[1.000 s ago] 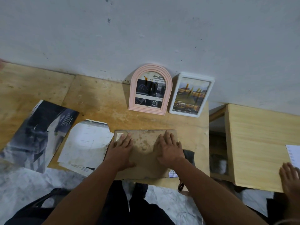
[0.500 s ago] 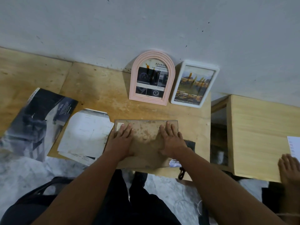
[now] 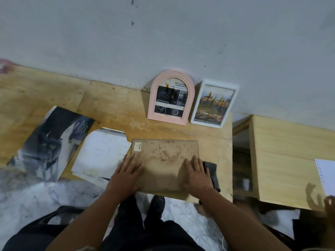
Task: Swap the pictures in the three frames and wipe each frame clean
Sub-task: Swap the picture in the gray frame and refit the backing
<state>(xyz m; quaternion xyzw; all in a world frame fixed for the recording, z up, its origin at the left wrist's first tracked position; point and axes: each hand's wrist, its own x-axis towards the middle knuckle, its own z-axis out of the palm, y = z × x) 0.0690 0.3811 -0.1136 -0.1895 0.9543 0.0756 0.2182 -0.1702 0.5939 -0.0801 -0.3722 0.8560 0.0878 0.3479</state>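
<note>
A stained brown rectangular frame back point(image 3: 163, 160) lies flat near the front edge of the wooden table point(image 3: 112, 109). My left hand point(image 3: 126, 175) rests flat on its near left corner, fingers straight. My right hand point(image 3: 196, 175) rests flat on its near right corner. A dark cloth point(image 3: 213, 171) lies partly under my right hand, beside the frame. A pink arched frame point(image 3: 171, 97) and a white rectangular frame point(image 3: 214, 104) lean upright against the wall, each with a picture inside.
White paper sheets point(image 3: 101, 154) and a dark magazine page point(image 3: 52, 142) lie left of the flat frame. A second wooden table point(image 3: 282, 160) stands to the right across a gap, with a white sheet point(image 3: 326, 174) and another person's hand point(image 3: 329, 203).
Both of my hands slid back toward me, from the middle of the flat frame to its near corners. The camera view shifted slightly.
</note>
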